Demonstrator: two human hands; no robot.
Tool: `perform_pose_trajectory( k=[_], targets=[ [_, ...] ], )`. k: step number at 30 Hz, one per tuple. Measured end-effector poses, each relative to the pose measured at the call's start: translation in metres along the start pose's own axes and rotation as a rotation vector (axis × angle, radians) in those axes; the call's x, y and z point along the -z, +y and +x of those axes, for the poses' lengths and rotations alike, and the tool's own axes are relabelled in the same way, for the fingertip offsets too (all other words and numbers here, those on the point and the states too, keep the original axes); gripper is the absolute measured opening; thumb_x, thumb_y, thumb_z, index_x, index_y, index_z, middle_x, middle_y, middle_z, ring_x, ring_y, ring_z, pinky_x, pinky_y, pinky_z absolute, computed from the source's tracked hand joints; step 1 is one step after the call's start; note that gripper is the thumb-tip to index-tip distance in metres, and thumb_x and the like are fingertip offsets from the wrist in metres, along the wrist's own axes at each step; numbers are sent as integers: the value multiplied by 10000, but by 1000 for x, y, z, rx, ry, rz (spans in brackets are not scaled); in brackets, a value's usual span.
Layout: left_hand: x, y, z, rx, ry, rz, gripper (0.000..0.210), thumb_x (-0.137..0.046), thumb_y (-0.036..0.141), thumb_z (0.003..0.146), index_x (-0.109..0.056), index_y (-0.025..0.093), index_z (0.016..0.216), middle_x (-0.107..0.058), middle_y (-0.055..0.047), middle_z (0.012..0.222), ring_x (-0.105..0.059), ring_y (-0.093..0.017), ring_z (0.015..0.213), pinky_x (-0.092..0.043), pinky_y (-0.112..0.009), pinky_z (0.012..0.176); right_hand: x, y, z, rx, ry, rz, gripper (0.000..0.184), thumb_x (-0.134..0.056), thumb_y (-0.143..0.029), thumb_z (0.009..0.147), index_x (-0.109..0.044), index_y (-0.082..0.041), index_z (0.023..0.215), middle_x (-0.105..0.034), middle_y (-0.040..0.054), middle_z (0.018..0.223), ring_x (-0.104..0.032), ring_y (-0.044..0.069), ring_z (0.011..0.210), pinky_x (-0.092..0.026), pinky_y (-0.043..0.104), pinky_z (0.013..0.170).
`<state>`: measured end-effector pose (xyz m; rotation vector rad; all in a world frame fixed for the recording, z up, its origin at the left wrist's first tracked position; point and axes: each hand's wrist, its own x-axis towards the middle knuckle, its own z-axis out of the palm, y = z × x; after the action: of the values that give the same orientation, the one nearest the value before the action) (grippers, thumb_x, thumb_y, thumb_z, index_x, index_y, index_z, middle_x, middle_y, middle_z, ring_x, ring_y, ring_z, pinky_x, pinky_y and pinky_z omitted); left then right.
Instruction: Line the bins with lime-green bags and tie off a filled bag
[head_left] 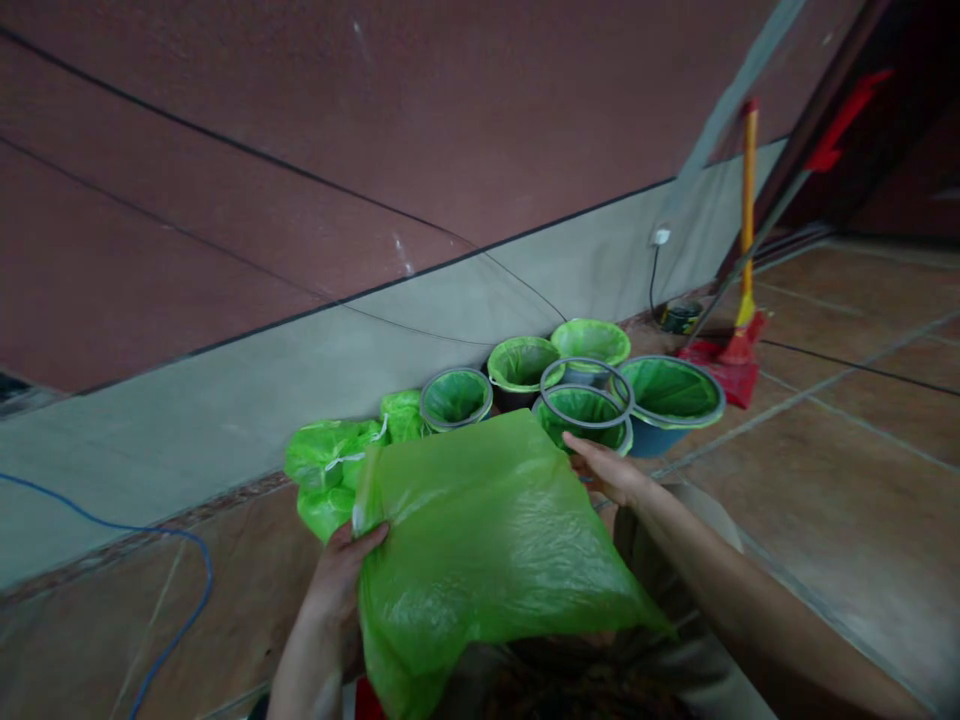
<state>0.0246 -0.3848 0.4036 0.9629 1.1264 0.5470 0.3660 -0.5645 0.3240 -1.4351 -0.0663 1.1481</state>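
A green plastic bag [487, 540] is spread out flat in front of me, its lower part hanging loose. My left hand [349, 560] is closed on its left edge, with the thumb on top. At the bag's right edge is my right hand [607, 470], its visible fingers stretched out and apart; the lower fingers are partly hidden, and whether they touch the bag is unclear. Just beyond that hand, a grey ring [551, 405] stands tilted over a green-lined bin [622, 440].
Several more lined bins stand along the wall, including a blue bin [660, 440] and a small bin [456, 425]. Tied green bags [330, 455] sit at their left. A broom [748, 210] and a red dustpan [731, 378] are at right. A blue cable [202, 560] crosses the tiled floor.
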Motion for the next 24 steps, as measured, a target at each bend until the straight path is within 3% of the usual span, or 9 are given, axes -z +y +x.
perform_pose_trajectory(
  k=[2, 5, 8, 14, 21, 24],
  targets=[
    [0, 1, 0, 5, 20, 0, 530, -910, 187, 495, -720, 117, 985, -790, -91, 853, -755, -274, 698, -612, -355, 682, -2, 2, -1, 53, 36, -15, 500, -803, -296, 725, -595, -208, 1171, -726, 26, 768, -647, 155, 611, -506, 258, 538],
    [5, 2, 0, 9, 57, -2, 519, -899, 189, 511, -719, 131, 995, -787, -76, 831, -752, -265, 692, -604, -348, 670, 2, 2, 4, 128, 87, 67, 570, -787, -135, 643, -612, -201, 1181, -726, 16, 741, -646, 158, 587, -514, 271, 540],
    [12, 1, 4, -9, 70, -12, 515, -895, 202, 533, -717, 159, 1014, -787, -67, 848, -744, -249, 697, -594, -334, 681, 12, -3, 7, 186, 105, 144, 507, -753, -143, 644, -658, -226, 1136, -724, 5, 740, -649, 156, 588, -508, 269, 535],
    [10, -1, 13, -210, 67, -54, 732, -900, 216, 518, -658, 173, 1207, -776, -51, 968, -733, -215, 803, -567, -288, 786, 24, -15, -6, 310, 112, 104, 389, -720, -219, 639, -721, -213, 1028, -742, 22, 782, -649, 164, 611, -506, 287, 567],
    [1, 6, 12, -289, 38, -102, 919, -874, 208, 538, -560, 240, 1401, -742, -35, 1148, -708, -234, 964, -545, -276, 836, 34, -21, -27, 420, 116, 69, 685, -770, -279, 642, -631, -271, 1313, -694, -16, 731, -627, 149, 612, -503, 270, 573],
    [-1, 14, 5, -267, 14, -113, 958, -867, 214, 554, -518, 286, 1443, -728, -14, 1193, -706, -241, 969, -545, -286, 821, 35, -28, -39, 458, 148, 68, 710, -782, -294, 642, -626, -292, 1335, -680, -20, 725, -619, 145, 628, -513, 272, 611]
  ],
)
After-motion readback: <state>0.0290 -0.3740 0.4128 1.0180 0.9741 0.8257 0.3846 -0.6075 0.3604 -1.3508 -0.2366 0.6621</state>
